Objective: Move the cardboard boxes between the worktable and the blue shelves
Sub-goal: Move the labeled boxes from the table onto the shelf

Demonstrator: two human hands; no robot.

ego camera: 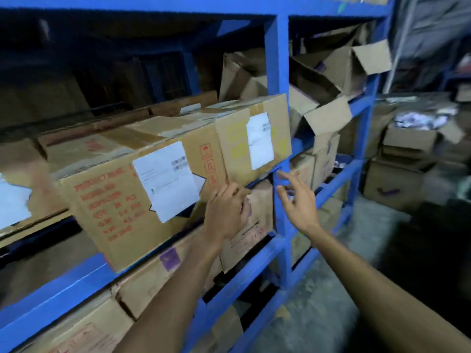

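A big cardboard box point(114, 205) with red print and a white label juts out over the front of a blue shelf point(63, 289). A smaller box point(234, 146) with yellow print and a white label stands right of it, against the blue upright post point(277, 72). My left hand point(224, 212) reaches to the lower right corner of the big box, fingers curled at the gap below the smaller box; whether it grips an edge is not clear. My right hand point(298, 200) hovers with spread fingers in front of the post, holding nothing.
More boxes point(142, 289) fill the shelf below. Torn, open cartons point(331, 80) crowd the bay to the right of the post. Stacked boxes point(402, 161) stand on the floor at the far right, with grey concrete floor point(331, 289) beside the shelves.
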